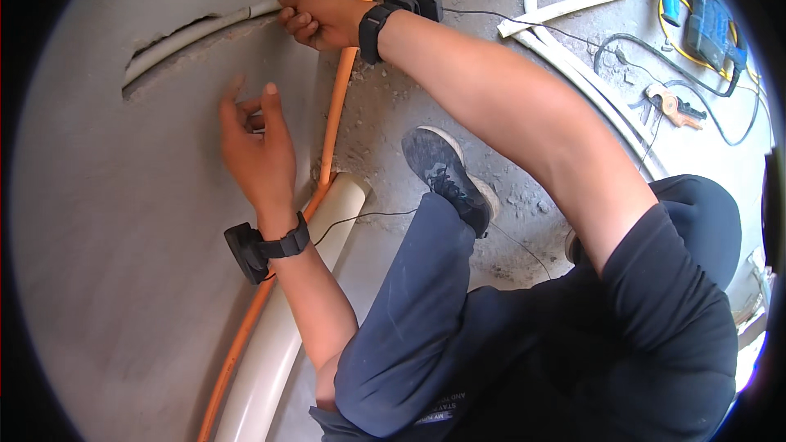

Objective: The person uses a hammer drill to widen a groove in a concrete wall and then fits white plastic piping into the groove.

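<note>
A cream conduit pipe (192,33) lies curved in a rough groove chopped into the grey wall (106,221). My right hand (318,20) is at the pipe's far right end, its fingers closed around it against the wall. The fingers hide that end of the pipe. Lower down, my left hand (259,143) hovers in front of the wall, thumb and fingers apart, holding nothing. Black straps with small dark boxes sit on both wrists.
An orange pipe (337,106) runs along the wall's foot beside a thick cream pipe (282,344). Rubble covers the floor. At the right lie white pipes (573,10), an orange-handled hand tool (675,106), cables and a blue power tool (706,29). Thin wires trail from my wrists.
</note>
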{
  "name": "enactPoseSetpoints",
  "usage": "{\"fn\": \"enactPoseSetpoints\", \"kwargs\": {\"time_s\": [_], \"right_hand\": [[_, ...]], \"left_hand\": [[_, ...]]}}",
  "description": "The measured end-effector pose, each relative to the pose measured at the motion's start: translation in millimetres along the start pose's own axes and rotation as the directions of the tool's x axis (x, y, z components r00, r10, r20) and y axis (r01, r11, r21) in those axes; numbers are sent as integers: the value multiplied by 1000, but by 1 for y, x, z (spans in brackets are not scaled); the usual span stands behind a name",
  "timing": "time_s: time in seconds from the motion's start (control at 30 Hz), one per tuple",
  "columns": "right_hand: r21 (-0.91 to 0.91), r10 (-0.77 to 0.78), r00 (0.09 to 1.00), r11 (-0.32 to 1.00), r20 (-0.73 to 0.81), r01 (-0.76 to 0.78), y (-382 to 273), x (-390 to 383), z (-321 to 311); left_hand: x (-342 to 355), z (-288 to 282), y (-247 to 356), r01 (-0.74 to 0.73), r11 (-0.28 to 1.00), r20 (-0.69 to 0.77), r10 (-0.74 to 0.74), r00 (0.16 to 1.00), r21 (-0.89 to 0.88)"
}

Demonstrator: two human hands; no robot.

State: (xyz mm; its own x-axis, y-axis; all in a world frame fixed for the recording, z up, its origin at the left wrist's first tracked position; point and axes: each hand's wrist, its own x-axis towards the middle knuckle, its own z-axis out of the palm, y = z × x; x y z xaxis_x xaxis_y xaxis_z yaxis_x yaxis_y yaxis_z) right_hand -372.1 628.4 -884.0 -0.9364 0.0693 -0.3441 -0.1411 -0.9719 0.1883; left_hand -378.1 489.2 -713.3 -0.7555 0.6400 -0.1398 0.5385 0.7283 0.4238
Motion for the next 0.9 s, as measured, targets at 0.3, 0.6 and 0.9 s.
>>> {"fn": "enactPoseSetpoints", "kwargs": {"time_s": [0.3,0.6,0.9], "right_hand": [[59,-116,993,991,-12,116,20,-4,4],[54,-38,999,998,20,37,11,-6,9],[-36,-122,973,992,-194,117,23,-22,-14]], "left_hand": [[4,2,-11,-25,997,2,25,1000,79],[39,-34,43,-598,349,171,747,642,722],[53,-49,65,-557,-104,514,553,656,824]]}}
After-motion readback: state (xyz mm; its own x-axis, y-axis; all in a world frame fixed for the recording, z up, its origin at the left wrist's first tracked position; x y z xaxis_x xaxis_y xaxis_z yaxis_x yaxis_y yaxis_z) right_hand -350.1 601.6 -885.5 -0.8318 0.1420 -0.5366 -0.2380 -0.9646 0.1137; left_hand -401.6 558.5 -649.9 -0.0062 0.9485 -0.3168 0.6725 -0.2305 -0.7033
